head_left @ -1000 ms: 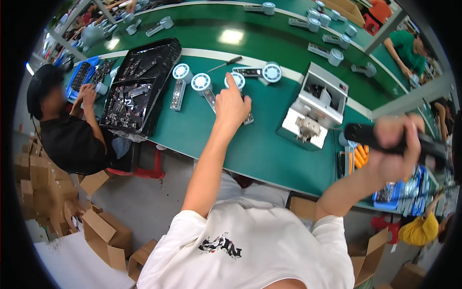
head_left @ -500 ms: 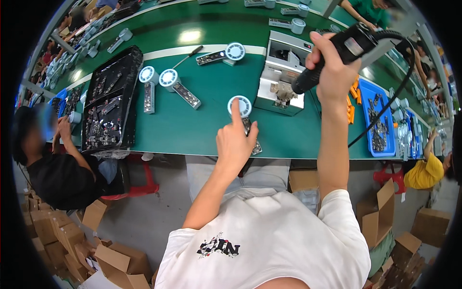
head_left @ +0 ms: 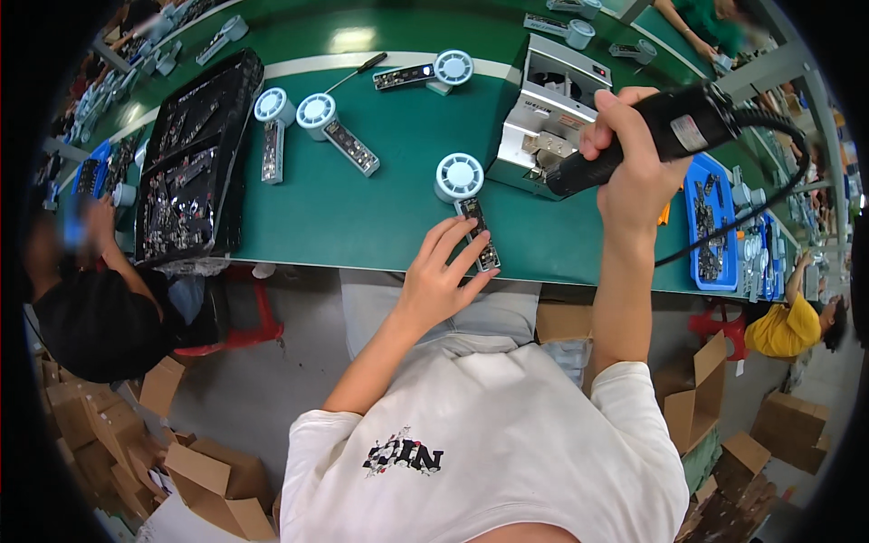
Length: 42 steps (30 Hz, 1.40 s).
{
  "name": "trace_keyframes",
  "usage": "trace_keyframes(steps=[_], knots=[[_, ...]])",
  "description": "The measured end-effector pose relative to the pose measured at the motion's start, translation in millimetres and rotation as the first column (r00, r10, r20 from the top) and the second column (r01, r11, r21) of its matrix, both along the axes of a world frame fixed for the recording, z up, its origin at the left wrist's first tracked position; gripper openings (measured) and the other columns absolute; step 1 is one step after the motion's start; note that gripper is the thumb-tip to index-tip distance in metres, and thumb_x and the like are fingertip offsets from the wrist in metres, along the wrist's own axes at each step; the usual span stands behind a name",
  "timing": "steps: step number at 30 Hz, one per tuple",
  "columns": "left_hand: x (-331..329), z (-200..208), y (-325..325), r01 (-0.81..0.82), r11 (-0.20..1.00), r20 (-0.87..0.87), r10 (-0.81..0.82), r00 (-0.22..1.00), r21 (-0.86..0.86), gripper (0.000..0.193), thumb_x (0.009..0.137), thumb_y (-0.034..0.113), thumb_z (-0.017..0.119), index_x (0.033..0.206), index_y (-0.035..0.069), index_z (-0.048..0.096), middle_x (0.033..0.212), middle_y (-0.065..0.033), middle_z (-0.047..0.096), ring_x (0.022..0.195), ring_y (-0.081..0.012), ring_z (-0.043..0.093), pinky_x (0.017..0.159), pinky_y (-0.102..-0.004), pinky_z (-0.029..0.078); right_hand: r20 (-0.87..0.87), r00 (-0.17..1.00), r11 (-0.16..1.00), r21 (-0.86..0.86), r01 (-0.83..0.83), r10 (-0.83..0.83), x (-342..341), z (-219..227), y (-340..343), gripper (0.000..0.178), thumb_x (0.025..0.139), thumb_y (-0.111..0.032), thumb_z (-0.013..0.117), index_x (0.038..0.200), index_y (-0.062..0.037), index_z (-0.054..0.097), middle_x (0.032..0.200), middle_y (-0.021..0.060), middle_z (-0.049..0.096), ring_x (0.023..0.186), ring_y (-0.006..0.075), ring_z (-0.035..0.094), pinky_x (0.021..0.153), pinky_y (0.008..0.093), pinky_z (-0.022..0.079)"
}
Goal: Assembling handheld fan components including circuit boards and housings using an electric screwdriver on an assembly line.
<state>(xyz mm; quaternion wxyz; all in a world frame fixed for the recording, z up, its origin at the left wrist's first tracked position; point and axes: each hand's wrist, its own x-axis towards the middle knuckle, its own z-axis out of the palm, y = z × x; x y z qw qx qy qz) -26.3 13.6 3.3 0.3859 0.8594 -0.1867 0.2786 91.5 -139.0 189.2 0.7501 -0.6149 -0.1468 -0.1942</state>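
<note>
Fingers [head_left: 453, 242] on pale-blue, round-headed fan [head_left: 462, 185]

Handheld fan [head_left: 459, 176], smooth matt plastic; corded electric screwdriver [head_left: 665, 128], plastic with a slight sheen; screw feeder [head_left: 550, 116], satin-finished metal; desk [head_left: 389, 208], smooth surface; parts tray [head_left: 235, 163] and conveyor belt [head_left: 444, 25], glossy; T-shirt [head_left: 507, 425], matt cloth; carton [head_left: 701, 398], matt cardboard.

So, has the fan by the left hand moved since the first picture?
Yes. Judged against the screwdriver lying on the table, the fan has moved away from it, toward the table's near edge and rightward.
</note>
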Motion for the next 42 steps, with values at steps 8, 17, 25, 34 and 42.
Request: trace_keyframes(steps=[8, 17, 25, 34, 42], knots=[[-1.7, -2.3, -1.7, -0.033, 0.998, -0.008, 0.033, 0.999, -0.050, 0.047, 0.069, 0.016, 0.087, 0.113, 0.007, 0.072, 0.123, -0.0135, 0.062, 0.116, -0.0381, 0.057, 0.093, -0.0454, 0.053, -0.041, 0.996, 0.992, 0.098, -0.080, 0.085, -5.8, -15.8, 32.0, 0.012, 0.083, -0.001, 0.072, 0.080, -0.0006, 0.061, 0.058, 0.0053, 0.057, 0.048, 0.0137, 0.057, 0.048, 0.0264, 0.045], [-1.9, 1.5, 1.1, -0.025, 0.999, -0.048, 0.023, 0.999, -0.036, 0.050, 0.070, 0.021, 0.088, 0.115, 0.009, 0.071, 0.129, -0.0164, 0.057, 0.119, -0.0397, 0.055, 0.094, -0.0448, 0.053, -0.037, 0.993, 0.989, 0.109, -0.104, 0.108, -5.5, -18.5, 45.1, 0.011, 0.083, 0.000, 0.071, 0.080, 0.0001, 0.061, 0.058, 0.0052, 0.057, 0.048, 0.0138, 0.057, 0.048, 0.0262, 0.045], [-1.4, -0.9, -5.9, -0.115, 0.986, -0.066, 0.123, 0.990, 0.121, 0.058, 0.076, 0.033, 0.082, 0.129, 0.014, 0.065, 0.131, -0.0164, 0.052, 0.120, -0.0384, 0.052, 0.088, -0.0428, 0.054, -0.033, 0.994, 0.987, 0.121, -0.102, 0.106, -9.7, -8.0, 41.8, 0.012, 0.082, 0.000, 0.072, 0.084, 0.0002, 0.060, 0.060, 0.0062, 0.057, 0.049, 0.0146, 0.056, 0.049, 0.0270, 0.045], [0.8, -1.6, -8.4, -0.153, 0.970, -0.028, 0.160, 0.987, 0.187, 0.061, 0.077, 0.037, 0.081, 0.130, 0.012, 0.064, 0.129, -0.0172, 0.054, 0.115, -0.0391, 0.054, 0.092, -0.0467, 0.050, -0.064, 0.992, 0.985, 0.145, -0.096, 0.107, -11.8, -6.9, 34.7, 0.012, 0.082, -0.001, 0.072, 0.086, 0.0005, 0.061, 0.060, 0.0062, 0.056, 0.048, 0.0152, 0.056, 0.049, 0.0275, 0.045], [3.0, 2.5, -11.3, -0.168, 0.968, -0.049, 0.180, 0.983, 0.185, 0.063, 0.080, 0.040, 0.077, 0.127, 0.002, 0.060, 0.125, -0.0188, 0.054, 0.112, -0.0402, 0.053, 0.098, -0.0525, 0.047, -0.068, 0.992, 0.979, 0.182, -0.096, 0.109, -12.3, -5.3, 26.8, 0.012, 0.082, -0.003, 0.072, 0.085, 0.0002, 0.061, 0.059, 0.0063, 0.056, 0.048, 0.0153, 0.056, 0.049, 0.0276, 0.045]])
